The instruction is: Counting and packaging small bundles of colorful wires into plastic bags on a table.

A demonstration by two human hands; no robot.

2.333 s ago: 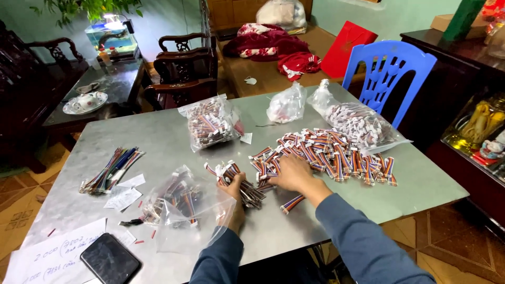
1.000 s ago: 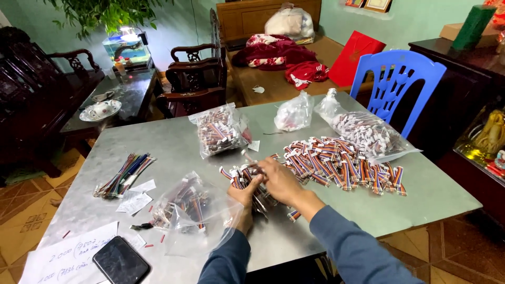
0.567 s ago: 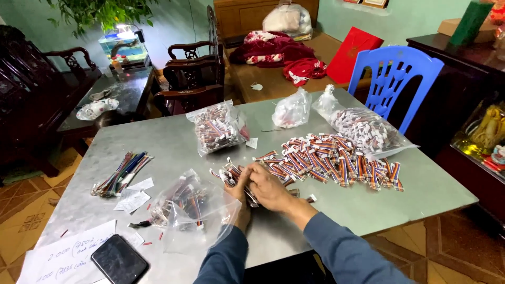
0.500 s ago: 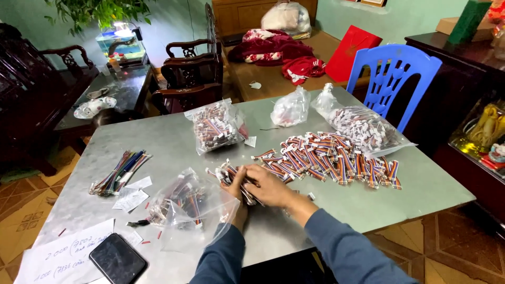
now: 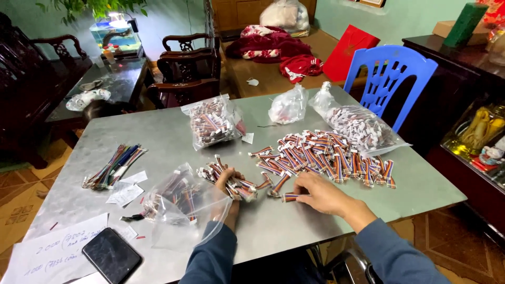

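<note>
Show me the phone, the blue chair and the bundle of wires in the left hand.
phone (image 5: pixel 111 255), head view, middle of its dark screen.
blue chair (image 5: pixel 392 66), head view, slatted backrest.
bundle of wires (image 5: pixel 231 181), head view, striped wires above the left hand (image 5: pixel 227 190).
</note>
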